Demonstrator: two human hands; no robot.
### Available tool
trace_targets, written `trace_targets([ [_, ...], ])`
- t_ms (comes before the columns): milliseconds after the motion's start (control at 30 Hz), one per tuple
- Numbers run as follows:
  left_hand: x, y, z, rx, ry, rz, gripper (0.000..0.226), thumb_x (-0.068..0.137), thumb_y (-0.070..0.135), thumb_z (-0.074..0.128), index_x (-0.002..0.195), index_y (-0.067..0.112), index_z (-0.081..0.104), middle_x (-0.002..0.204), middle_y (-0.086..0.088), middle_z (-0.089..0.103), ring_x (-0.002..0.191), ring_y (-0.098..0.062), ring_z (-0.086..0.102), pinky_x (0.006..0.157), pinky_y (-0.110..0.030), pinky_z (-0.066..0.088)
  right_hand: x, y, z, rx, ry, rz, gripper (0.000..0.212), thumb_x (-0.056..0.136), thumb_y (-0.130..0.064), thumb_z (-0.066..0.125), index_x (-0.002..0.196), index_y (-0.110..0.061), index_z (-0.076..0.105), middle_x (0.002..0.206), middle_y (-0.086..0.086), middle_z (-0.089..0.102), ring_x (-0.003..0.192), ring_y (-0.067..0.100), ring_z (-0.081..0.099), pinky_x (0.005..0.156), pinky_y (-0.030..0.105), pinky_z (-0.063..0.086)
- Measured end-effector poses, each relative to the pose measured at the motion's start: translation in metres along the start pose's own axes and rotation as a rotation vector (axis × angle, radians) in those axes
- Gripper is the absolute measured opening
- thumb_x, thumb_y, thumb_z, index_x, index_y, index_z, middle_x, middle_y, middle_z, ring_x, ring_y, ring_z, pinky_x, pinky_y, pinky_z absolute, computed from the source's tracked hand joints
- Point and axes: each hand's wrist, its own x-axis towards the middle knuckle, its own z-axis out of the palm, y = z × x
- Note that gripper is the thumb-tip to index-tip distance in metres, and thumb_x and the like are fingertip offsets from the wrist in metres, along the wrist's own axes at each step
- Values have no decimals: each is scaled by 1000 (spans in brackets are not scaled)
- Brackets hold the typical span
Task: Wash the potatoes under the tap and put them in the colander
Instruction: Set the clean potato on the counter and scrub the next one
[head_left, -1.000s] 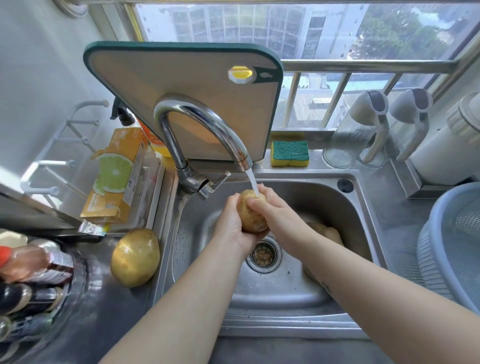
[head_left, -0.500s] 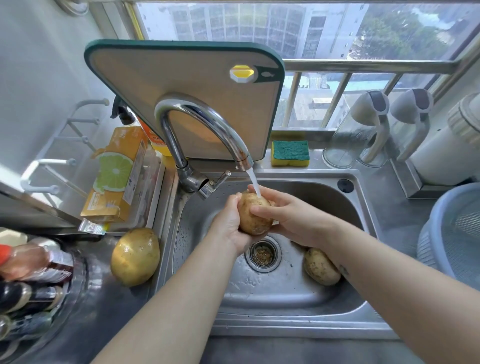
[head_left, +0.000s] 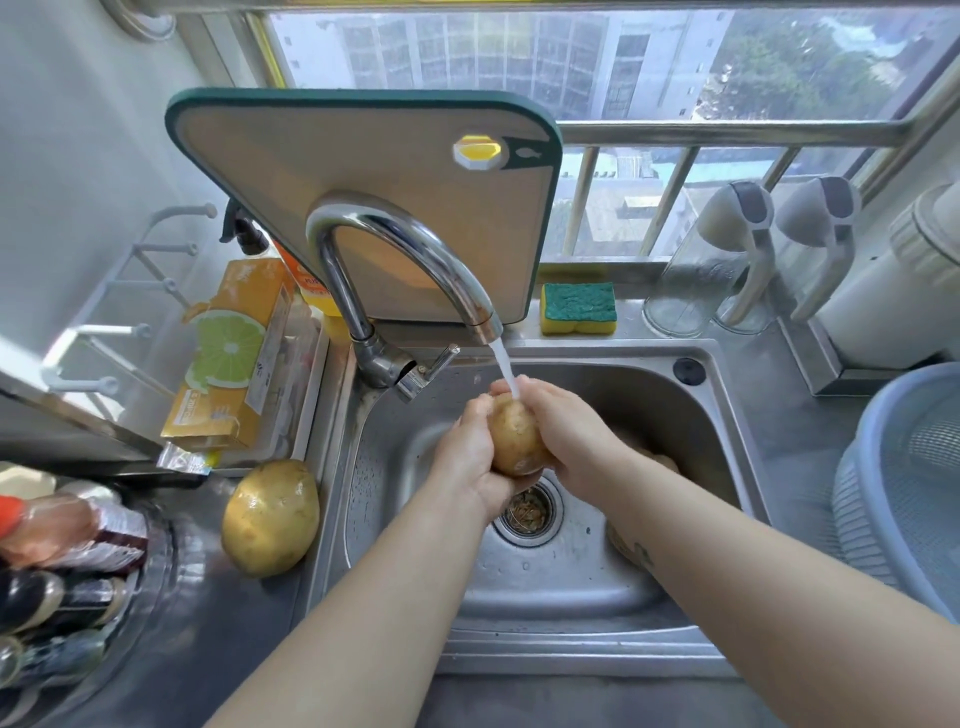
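Observation:
I hold a brown potato (head_left: 514, 439) between both hands over the steel sink (head_left: 613, 592). My left hand (head_left: 467, 457) cups it from the left and below; my right hand (head_left: 566, 436) wraps it from the right. Water from the chrome tap (head_left: 410, 249) runs onto my right fingers and the potato's top. A second potato (head_left: 667, 460) lies in the sink, mostly hidden behind my right forearm. A large wet potato (head_left: 270, 517) sits on the counter left of the sink. The blue-grey colander (head_left: 904, 483) stands at the right edge.
A cutting board (head_left: 363, 171) leans behind the tap. A green-yellow sponge (head_left: 577, 307) lies on the sink ledge. An orange box with a lime picture (head_left: 228, 358) sits left, bottles (head_left: 57, 571) at lower left. Glass jugs (head_left: 727, 260) stand at the back right.
My right hand has closed further round the potato and my forearm has swung back over the second potato in the sink, hiding most of it. The potato has turned in my hands.

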Motion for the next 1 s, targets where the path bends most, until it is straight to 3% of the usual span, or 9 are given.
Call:
trace_targets([
  [300,-5,22,-19,-18,-264,-312,27,86,18,44,99,6,64,93,-20,67,89,-32,63,76,-47,55,-10,-2,-22,-479,-272,-420,45,88,-48,51,129,-28,55,131,-7,53,124,4,47,110,27,35],
  [400,-5,22,-20,56,-293,-362,29,82,23,48,101,6,63,96,-17,67,90,-30,63,70,-45,57,-12,2,-27,-675,-252,-550,60,73,-49,67,127,-28,54,122,-6,57,114,6,53,102,22,39],
  [467,-1,19,-19,78,-295,-363,34,88,31,45,107,9,62,104,-19,66,97,-34,62,86,-53,52,-13,4,-26,-616,-180,-500,51,71,-51,66,116,-30,56,109,-6,63,104,9,58,94,24,44],
  [567,3,15,-11,146,-232,-253,52,94,54,34,117,16,60,116,-20,64,106,-39,58,105,-66,28,-9,9,-20,-443,-61,-376,36,87,-50,55,111,-25,59,107,-5,64,101,8,58,92,28,44],
  [633,1,10,-6,174,-137,-101,54,94,60,34,120,19,58,114,-16,66,103,-37,61,100,-64,36,-4,12,-15,-341,-23,-302,33,98,-45,42,107,-20,62,110,-2,64,101,8,57,94,31,42],
  [733,-4,-9,-3,309,-88,221,38,92,42,55,123,21,52,116,-11,64,99,-30,64,79,-55,54,0,12,-11,-175,33,-108,46,93,-60,31,104,-27,62,118,8,65,110,22,61,101,45,46],
  [833,-7,-23,-7,305,-81,335,47,84,25,69,126,24,47,120,-9,60,106,-31,63,78,-53,56,2,11,-11,-142,83,36,54,97,-54,26,116,-20,63,120,16,64,111,29,60,101,49,46],
  [933,-7,-23,-11,264,-68,347,51,81,19,72,125,21,48,120,-12,61,103,-31,64,75,-48,57,-3,9,-9,-171,42,-2,52,103,-44,23,125,-13,59,125,11,60,115,23,57,105,42,43],
  [1000,-6,-20,-11,239,-20,335,49,78,22,74,122,19,53,114,-12,65,93,-27,67,74,-49,58,-14,6,-3,-214,11,-136,46,105,-33,25,133,-9,53,125,0,52,113,8,47,105,20,33],
])
